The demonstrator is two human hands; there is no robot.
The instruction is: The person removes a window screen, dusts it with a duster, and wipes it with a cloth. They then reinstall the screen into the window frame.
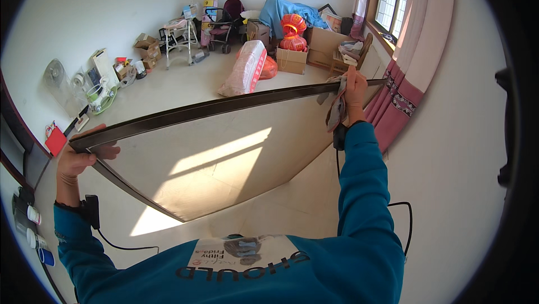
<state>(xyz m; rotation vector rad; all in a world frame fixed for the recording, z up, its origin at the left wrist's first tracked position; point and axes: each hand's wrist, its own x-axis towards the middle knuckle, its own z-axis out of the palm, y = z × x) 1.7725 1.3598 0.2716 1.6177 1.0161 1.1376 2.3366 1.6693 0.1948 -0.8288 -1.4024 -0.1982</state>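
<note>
A large window screen (219, 148) with a dark brown frame and see-through mesh is held up tilted before me. My left hand (80, 158) grips its left corner, the fingers showing behind the mesh and the thumb in front. Near the right end of the frame's top bar (202, 110), my right hand (356, 87) clutches a grey cloth (337, 112) that is wrapped over the bar and hangs down in front. How firmly the right fingers also hold the frame is hidden by the cloth.
Beyond the screen lie a stuffed woven sack (244, 68) and red lanterns (292, 32) in a cardboard box (291, 60). A pink curtain (398, 93) hangs close by the right end. Along the left wall stand a fan (57, 72) and a red bag (55, 139).
</note>
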